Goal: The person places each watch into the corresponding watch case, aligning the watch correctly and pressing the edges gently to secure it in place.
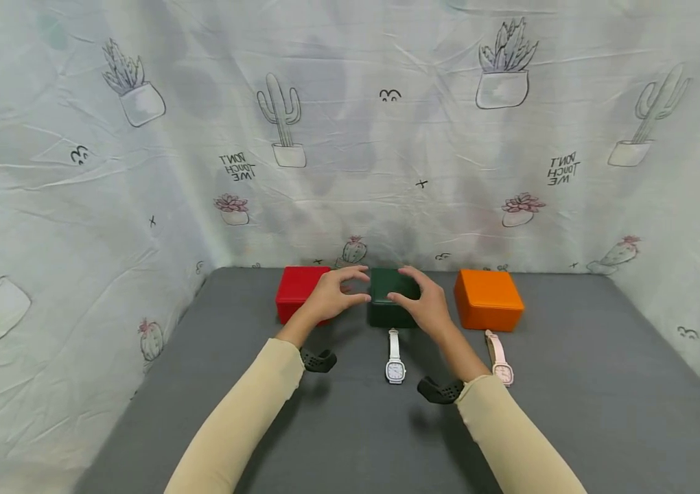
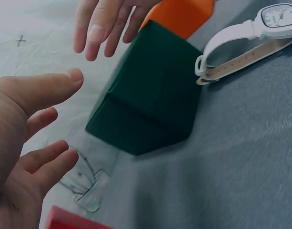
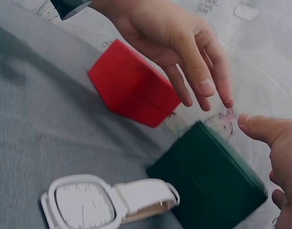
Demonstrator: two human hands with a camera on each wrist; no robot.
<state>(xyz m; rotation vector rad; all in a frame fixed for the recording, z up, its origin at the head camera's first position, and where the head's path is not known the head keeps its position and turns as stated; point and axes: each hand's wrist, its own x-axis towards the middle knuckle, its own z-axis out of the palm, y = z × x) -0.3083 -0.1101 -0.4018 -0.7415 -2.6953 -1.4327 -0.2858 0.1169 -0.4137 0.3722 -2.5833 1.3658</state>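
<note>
Left hand [image 1: 333, 293] and right hand [image 1: 423, 302] were both spread open, holding nothing, flanking the green box [image 1: 392, 296] sitting mid-table between red box [image 1: 298, 291] and orange box [image 1: 487, 298]; best to close evenly on both sides, clear of the white watch [image 1: 395, 358].

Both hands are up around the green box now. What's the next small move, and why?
Probably lower both hands and close them on the sides of the green box. The left hand and right hand flank it with fingers spread and, in the wrist views, not yet touching it. The box is shut, with the white watch lying just in front.
</note>
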